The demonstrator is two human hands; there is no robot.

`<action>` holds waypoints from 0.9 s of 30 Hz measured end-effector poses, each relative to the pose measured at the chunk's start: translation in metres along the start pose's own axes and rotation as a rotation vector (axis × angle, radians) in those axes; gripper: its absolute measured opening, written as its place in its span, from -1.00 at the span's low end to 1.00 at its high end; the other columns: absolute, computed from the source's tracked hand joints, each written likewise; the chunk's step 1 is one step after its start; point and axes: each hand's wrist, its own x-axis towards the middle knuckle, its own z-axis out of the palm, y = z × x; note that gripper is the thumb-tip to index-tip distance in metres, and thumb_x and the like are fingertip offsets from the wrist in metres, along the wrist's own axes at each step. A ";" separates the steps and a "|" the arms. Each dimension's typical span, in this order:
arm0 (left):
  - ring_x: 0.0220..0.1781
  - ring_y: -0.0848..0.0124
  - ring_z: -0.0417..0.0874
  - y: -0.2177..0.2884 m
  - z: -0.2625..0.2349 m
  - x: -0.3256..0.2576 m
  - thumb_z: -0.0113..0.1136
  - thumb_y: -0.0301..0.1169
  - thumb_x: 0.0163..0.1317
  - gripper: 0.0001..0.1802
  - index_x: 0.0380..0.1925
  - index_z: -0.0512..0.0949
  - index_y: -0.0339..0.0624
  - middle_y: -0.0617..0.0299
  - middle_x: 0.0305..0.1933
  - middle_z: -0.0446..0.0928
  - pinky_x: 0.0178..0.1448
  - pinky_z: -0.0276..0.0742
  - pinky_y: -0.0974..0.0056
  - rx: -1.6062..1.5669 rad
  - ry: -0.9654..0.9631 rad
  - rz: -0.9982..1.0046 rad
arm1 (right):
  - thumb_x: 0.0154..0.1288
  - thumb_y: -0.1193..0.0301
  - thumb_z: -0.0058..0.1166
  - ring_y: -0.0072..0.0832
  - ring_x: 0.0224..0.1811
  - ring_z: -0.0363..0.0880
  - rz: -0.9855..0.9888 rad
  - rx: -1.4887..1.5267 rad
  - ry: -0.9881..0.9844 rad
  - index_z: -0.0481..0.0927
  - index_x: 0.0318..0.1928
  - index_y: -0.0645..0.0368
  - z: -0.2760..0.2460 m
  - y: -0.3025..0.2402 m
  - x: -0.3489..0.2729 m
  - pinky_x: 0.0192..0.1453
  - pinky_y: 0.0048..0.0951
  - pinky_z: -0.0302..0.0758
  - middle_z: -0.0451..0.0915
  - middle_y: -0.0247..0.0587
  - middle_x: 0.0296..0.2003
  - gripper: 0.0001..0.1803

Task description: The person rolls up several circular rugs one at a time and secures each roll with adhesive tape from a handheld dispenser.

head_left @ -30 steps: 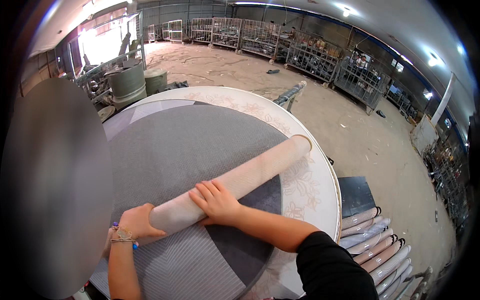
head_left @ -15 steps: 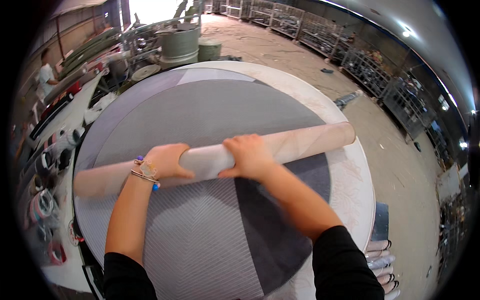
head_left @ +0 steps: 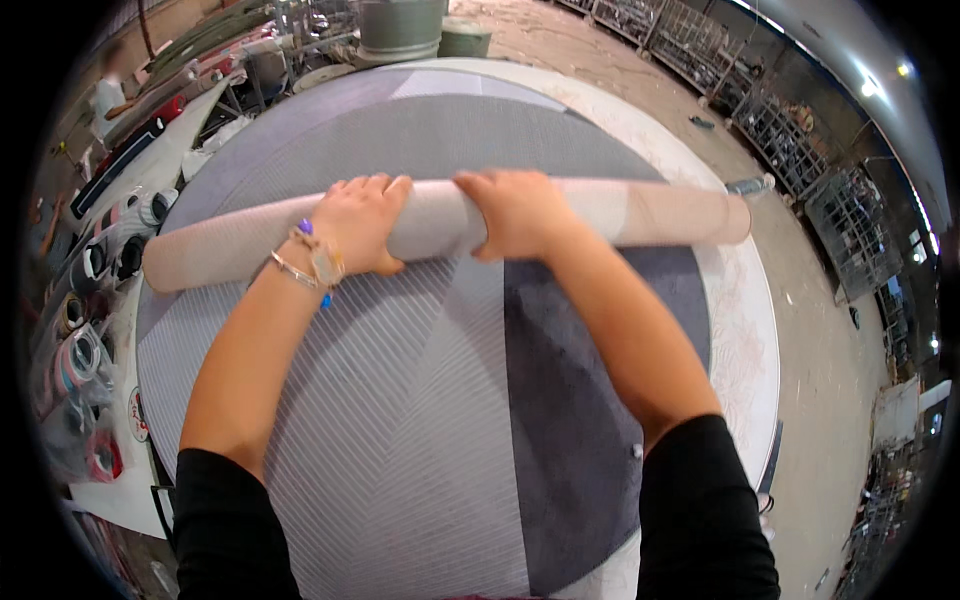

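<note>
Two hands, the left hand (head_left: 358,225) then the right hand (head_left: 520,215), curve half-open over the pale roll (head_left: 435,225), clasping it. The roll lies across the gray round rug (head_left: 410,430); rolling seems the step, the next move calling for even pressure.

Pale pink rolled rug (head_left: 432,228) laid crosswise on round grey striped rug (head_left: 410,430), gripped from above by left hand (head_left: 362,222) and right hand (head_left: 518,214), thumbs on near side. Bracelets (head_left: 312,262) worn on left wrist. Cream round mat (head_left: 748,370) partly covered by grey rug. Plastic-wrapped rolls (head_left: 78,360) stacked on white tabletop (head_left: 112,503), left. Wire cages (head_left: 850,238) lined up at upper right.
</note>
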 end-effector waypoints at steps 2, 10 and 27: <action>-0.14 0.12 0.59 0.013 0.006 -0.001 0.42 -0.33 -0.31 -0.36 -0.11 0.44 -0.21 -0.05 -0.23 0.55 -0.03 0.51 0.13 0.015 0.217 0.008 | -0.28 0.20 0.30 -0.20 -0.18 0.59 -0.005 0.040 -0.096 0.46 0.02 0.01 -0.008 0.011 0.009 -0.15 -0.23 0.52 0.60 -0.12 -0.25 -0.30; -0.35 0.12 0.61 0.054 -0.048 -0.071 0.24 -0.48 -0.22 -0.69 -0.37 0.45 -0.21 0.04 -0.45 0.55 -0.23 0.53 0.15 -0.097 0.025 0.030 | -0.21 0.24 0.25 -0.20 -0.41 0.62 -0.118 0.035 -0.225 0.49 -0.08 0.00 -0.050 -0.049 -0.061 -0.33 -0.24 0.53 0.61 -0.16 -0.46 -0.45; -0.20 0.13 0.62 0.093 -0.110 -0.132 0.36 -0.13 -0.40 -0.35 -0.20 0.51 -0.21 0.01 -0.26 0.59 -0.09 0.51 0.16 -0.289 -0.380 -0.035 | 0.10 0.37 0.14 -0.08 -0.27 0.51 0.607 0.211 0.321 0.55 -0.32 0.22 -0.017 -0.087 -0.320 -0.16 -0.18 0.45 0.55 -0.03 -0.37 -0.81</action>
